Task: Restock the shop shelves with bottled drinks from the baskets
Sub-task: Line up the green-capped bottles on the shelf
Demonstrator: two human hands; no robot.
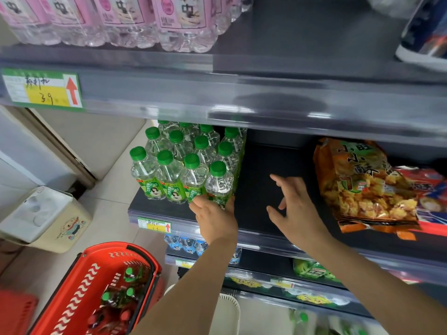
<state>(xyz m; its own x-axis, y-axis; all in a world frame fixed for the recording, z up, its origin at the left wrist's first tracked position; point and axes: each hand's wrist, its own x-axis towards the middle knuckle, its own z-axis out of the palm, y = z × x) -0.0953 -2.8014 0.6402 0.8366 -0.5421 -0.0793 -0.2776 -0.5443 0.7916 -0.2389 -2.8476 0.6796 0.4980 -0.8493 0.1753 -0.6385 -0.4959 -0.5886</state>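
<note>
Nearest me, low on the left, the red basket (79,291) sits on the floor with a few loose bottles (129,272) lying in it, green caps showing. Above it both my arms reach onto the middle shelf (261,170). My left hand (215,220) is curled round the base of the front bottle (219,183) – the right-hand one of the front row, standing upright at the shelf's edge. My right hand (298,209) holds nothing; its fingers are spread wide over the bare dark stretch of shelf just beside that bottle. Behind the front bottle stand the stocked rows (179,151) of green-capped bottles, packed close. To the right lies an orange snack bag (362,189). Furthest up, pink-labelled bottles (121,22) line the top shelf
</note>
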